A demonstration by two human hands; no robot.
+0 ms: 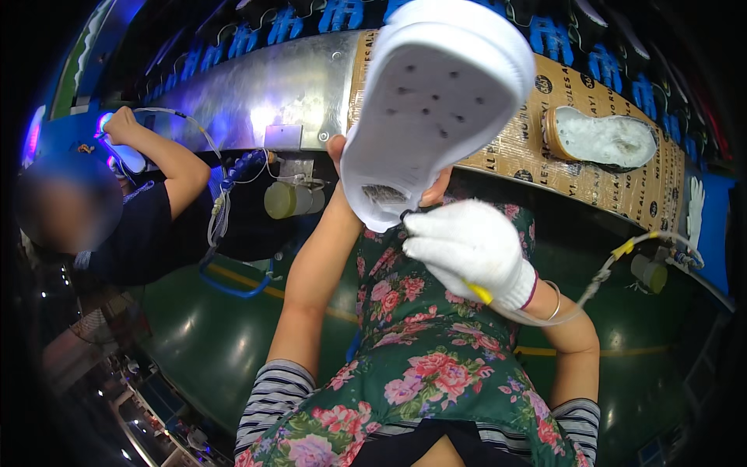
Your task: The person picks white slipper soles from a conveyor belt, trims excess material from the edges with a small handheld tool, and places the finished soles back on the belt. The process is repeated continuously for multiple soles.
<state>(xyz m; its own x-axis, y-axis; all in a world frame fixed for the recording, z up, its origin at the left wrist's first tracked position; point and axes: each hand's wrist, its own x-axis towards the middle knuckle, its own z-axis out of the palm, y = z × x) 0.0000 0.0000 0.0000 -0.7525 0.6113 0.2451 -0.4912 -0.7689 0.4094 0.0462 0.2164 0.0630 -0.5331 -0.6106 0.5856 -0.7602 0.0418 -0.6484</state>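
A white clog-like shoe with small holes stands tilted up before me, its opening toward my body. My bare left hand grips it from behind, with fingertips showing at both sides of its lower part. In a white knit glove, my right hand is closed on a small black-tipped nozzle at the shoe's lower rim. A clear hose with yellow tape trails from under the glove toward the right. The glove hides most of the nozzle.
On the cardboard-covered bench at right lies a white-lined shoe. Metal benchtop extends left. Blue clamps line the back. A person works at left by a purple-lit device. A white glove hangs far right.
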